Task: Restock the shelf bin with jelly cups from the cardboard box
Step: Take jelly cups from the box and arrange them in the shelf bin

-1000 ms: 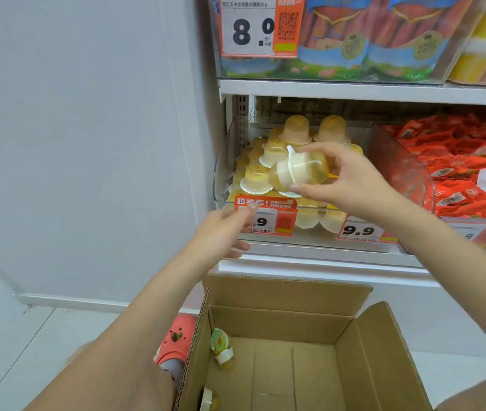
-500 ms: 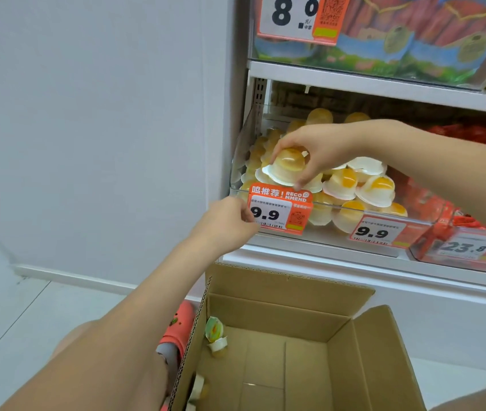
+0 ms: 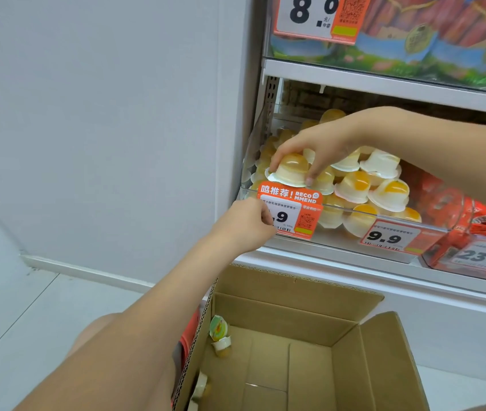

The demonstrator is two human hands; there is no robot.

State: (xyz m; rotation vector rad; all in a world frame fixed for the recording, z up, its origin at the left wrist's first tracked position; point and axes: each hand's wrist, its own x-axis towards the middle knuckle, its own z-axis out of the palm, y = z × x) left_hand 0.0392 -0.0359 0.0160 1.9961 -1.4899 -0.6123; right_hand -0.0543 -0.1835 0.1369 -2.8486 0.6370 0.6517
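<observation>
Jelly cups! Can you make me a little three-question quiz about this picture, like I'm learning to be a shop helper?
1. True or false: the right hand holds a jelly cup over the bin.
2. Which price tag does the left hand touch? A) 8.0 B) 9.9 C) 23.8
3. Fill in: the cardboard box on the floor is nearly ____.

Key
1. True; its fingers grip the cup upside down, lid downward.
2. B, the orange tag at the bin's left front.
3. Empty; only a few cups lie along its left wall.
</observation>
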